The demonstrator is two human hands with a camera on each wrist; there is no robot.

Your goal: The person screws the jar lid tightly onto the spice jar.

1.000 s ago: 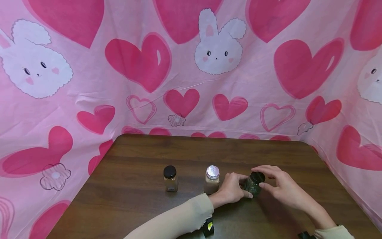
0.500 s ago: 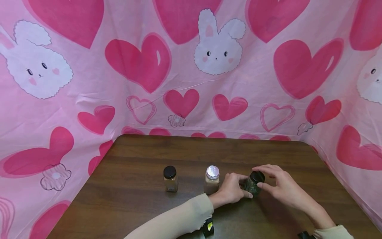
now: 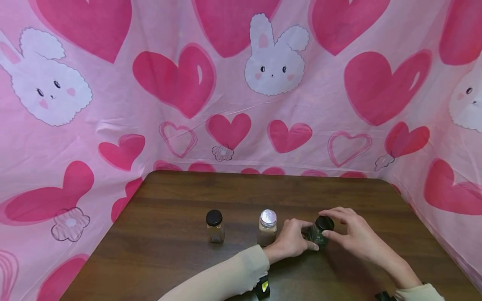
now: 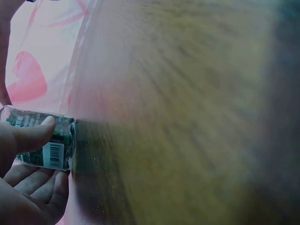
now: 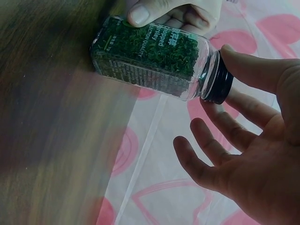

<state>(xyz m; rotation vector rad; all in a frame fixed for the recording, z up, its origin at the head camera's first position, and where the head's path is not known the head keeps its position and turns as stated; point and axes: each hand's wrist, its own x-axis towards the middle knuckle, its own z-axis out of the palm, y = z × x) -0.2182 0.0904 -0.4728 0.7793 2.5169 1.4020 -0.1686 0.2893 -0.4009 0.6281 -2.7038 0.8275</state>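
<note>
A clear jar of chopped parsley (image 3: 318, 238) stands upright at the right part of the table. My left hand (image 3: 289, 239) grips its lower body from the left. In the left wrist view the thumb lies across the parsley jar (image 4: 53, 155), above its barcode, and the other fingers are behind. My right hand (image 3: 357, 235) pinches the black lid (image 3: 324, 223) between thumb and fingers. The right wrist view shows the lid (image 5: 219, 80) sitting on the jar's neck, with the other fingers of the right hand (image 5: 262, 157) spread away from the glass.
Left of my left hand stands a jar with a silvery top (image 3: 267, 228) and pale contents. Farther left is a black-lidded jar (image 3: 215, 228) with brownish contents. The brown wooden table (image 3: 180, 192) is backed by a pink heart-and-bunny cloth (image 3: 233, 104).
My right thumb has shifted slightly leftward along the front of the black lid. My left hand keeps the parsley jar in the same place.
</note>
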